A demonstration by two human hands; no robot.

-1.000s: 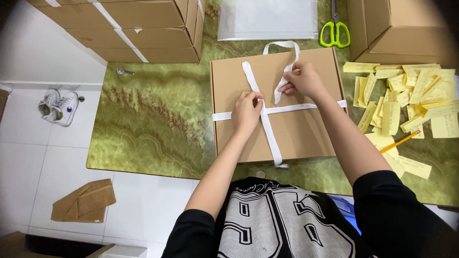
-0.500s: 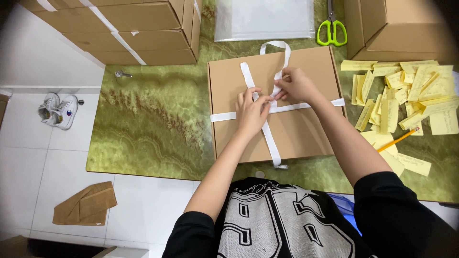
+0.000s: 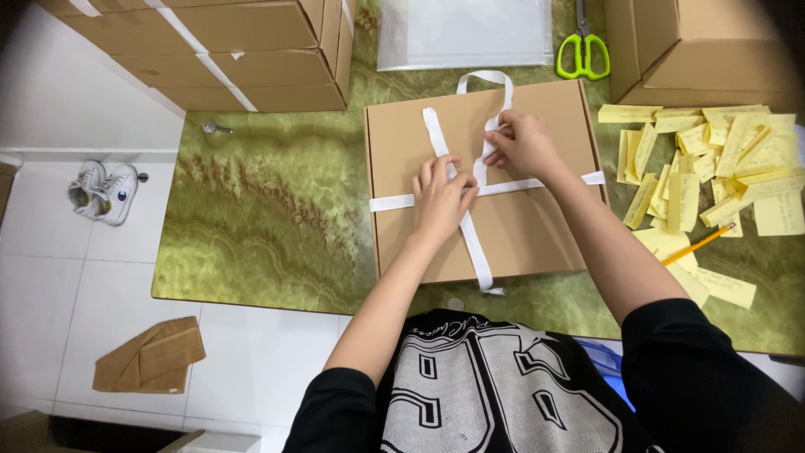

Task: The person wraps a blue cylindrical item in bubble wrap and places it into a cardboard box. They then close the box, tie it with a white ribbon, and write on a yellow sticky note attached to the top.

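Note:
A flat brown cardboard box [image 3: 537, 235] lies on the green marbled table [image 3: 268, 218]. A white ribbon [image 3: 474, 247] crosses over its lid, one band running left to right and one front to back. My left hand [image 3: 442, 195] presses down where the bands cross. My right hand [image 3: 521, 144] pinches a ribbon strand just right of the crossing; that strand loops up past the box's far edge.
Green scissors [image 3: 584, 52] and a clear plastic sheet [image 3: 465, 33] lie beyond the box. Several yellow paper slips [image 3: 713, 159] and a pencil [image 3: 698, 243] are on the right. Cardboard cartons [image 3: 226, 50] stand at the back left and right. White shoes [image 3: 102, 191] sit on the floor.
My right hand has drawn the ribbon strand in toward the crossing, and my left hand has shifted slightly onto the crossing point. The loop past the far edge has shrunk a little.

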